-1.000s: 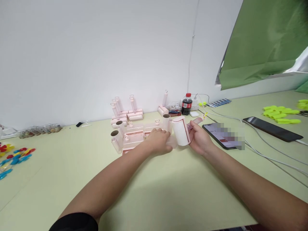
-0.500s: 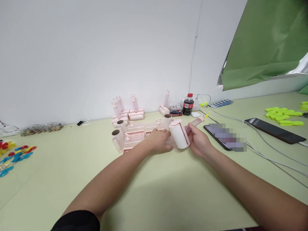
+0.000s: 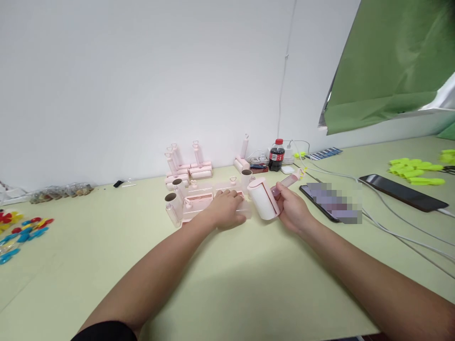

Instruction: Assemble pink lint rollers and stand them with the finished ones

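Observation:
My right hand (image 3: 291,206) is closed around the pink translucent handle of a lint roller (image 3: 263,201). Its white roll and pink slotted casing are tilted above the table, with the heart-shaped loop of the handle pointing away to the right. To the left, my left hand (image 3: 227,209) reaches palm down over the group of pink parts, thumb apart from the fingers, around a clear plastic cover (image 3: 245,208) whose end shows past the thumb. Beneath and beside it are pink casings (image 3: 199,198), partly hidden by the hand. White rolls with brown cores (image 3: 171,198) stand near them.
Several assembled pink rollers (image 3: 201,171) are lined up by the wall. A cola bottle (image 3: 276,155), a phone (image 3: 329,203), a second dark phone (image 3: 401,192) and cables lie right. Yellow-green pieces (image 3: 414,168) are far right, colourful plastic pieces (image 3: 26,232) far left.
My left hand has shifted left, and the clear cover with it, widening the gap to the lint roller. My right hand keeps hold of the lint roller, nearly unmoved.

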Tool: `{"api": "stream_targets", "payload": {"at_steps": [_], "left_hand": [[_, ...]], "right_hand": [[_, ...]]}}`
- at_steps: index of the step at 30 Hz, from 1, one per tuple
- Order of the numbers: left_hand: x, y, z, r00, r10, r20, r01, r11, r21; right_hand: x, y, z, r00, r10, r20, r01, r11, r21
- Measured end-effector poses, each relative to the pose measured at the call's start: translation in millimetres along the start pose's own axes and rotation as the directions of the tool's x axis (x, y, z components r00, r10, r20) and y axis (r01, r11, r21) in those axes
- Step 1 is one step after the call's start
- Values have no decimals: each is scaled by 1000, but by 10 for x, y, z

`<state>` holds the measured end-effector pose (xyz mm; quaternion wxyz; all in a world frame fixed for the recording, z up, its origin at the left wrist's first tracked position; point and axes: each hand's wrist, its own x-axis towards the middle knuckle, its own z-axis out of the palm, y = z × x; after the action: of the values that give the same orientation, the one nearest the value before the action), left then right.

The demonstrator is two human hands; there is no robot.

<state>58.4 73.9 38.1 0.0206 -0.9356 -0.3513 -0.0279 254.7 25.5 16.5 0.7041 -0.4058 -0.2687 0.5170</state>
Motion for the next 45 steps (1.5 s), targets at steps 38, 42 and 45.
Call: {"api": "stream_targets", "payload": {"at_steps": [38, 42, 45], "left_hand": [[-712, 551, 224, 947, -274, -168, 70, 685, -725], [-748, 589, 246, 950, -252, -185, 47, 700, -712], [-741, 604, 256, 944, -187, -273, -36, 762, -647]], "right_hand": [[-692, -251, 214, 500, -182, 847, 866, 108, -488], [-741, -236, 211, 513, -81, 855, 858, 96, -505], [-816, -264, 225, 524, -2, 852, 850, 74, -522]]}}
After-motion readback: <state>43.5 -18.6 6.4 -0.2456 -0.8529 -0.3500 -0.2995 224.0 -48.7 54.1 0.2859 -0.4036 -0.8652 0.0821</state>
